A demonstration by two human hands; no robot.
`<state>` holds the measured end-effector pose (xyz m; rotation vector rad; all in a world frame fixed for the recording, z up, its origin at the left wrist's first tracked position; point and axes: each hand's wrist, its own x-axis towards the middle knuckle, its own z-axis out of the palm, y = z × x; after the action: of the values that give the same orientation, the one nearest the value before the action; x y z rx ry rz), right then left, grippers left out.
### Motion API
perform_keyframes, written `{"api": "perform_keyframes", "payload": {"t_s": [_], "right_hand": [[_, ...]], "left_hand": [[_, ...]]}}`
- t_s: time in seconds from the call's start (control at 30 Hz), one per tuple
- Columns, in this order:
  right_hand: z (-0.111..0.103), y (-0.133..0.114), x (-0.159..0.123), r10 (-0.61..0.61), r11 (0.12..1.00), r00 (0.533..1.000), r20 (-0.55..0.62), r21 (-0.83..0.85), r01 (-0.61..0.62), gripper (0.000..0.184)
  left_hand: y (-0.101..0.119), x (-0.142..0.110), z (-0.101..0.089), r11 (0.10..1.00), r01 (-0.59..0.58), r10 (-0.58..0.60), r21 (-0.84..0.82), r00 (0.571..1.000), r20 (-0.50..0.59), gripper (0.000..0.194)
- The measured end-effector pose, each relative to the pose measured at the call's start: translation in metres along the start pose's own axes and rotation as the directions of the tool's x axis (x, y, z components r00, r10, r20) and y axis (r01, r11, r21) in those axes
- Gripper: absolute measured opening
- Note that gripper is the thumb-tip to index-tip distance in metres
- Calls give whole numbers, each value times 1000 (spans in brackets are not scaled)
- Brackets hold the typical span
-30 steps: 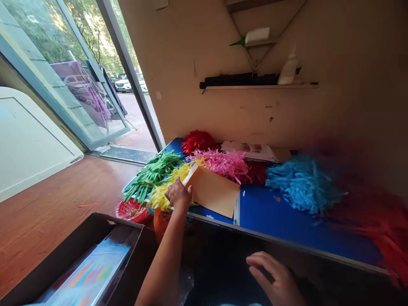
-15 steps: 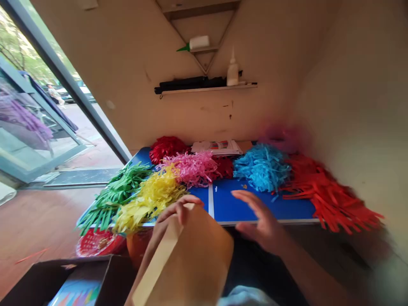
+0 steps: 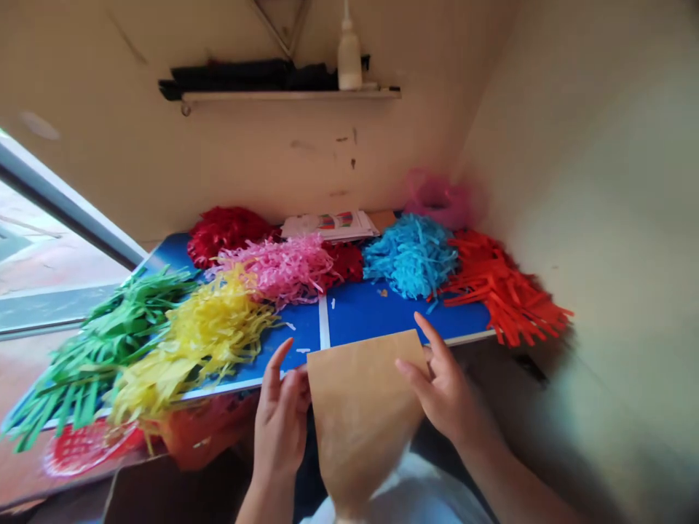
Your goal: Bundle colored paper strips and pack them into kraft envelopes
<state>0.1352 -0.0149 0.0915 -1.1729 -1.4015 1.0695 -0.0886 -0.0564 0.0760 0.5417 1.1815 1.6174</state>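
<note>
Moved since the earlier frame: right hand, from open and spread above the table down onto the right edge of a kraft paper envelope. Envelope now upright between both hands, lower centre of the frame, wide end just over the near edge of the table, narrow end hanging down against a white shirt. Left hand at the envelope's left edge, fingers raised and slightly parted, a light grip on the paper. Right grip much the same: thumb and fingers spread around the opposite edge, neither hand closed into a fist.

Just below the table's near edge at lower left, an orange plastic item and a red plastic basket, both partly hidden. On the table, left to right: green paper fringe, yellow paper fringe, pink paper fringe, blue paper fringe and orange-red paper fringe. Behind the pink, two dark red paper tufts, with a stack of printed sheets beyond them. Against the far corner, a pink bundle, blurred. Highest of all, a wall shelf carrying a white glue bottle.
</note>
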Motion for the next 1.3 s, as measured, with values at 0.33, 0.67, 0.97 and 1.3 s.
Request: {"api": "perform_keyframes", "payload": {"t_s": [0.33, 0.67, 0.97, 1.3], "right_hand": [[-32, -15, 6, -33, 997, 999, 17, -71, 34, 22], [-57, -35, 2, -333, 852, 943, 18, -423, 309, 7], [-64, -21, -10, -373, 842, 928, 6, -417, 341, 8], [-58, -16, -12, -400, 873, 908, 121, -250, 418, 5]], "left_hand": [[10, -6, 2, 922, -167, 115, 350, 980, 164, 42], [20, -5, 10, 911, -97, -9, 400, 967, 256, 26], [17, -13, 17, 888, -180, 68, 423, 962, 265, 17], [23, -18, 5, 829, -356, 204, 431, 910, 360, 3]]}}
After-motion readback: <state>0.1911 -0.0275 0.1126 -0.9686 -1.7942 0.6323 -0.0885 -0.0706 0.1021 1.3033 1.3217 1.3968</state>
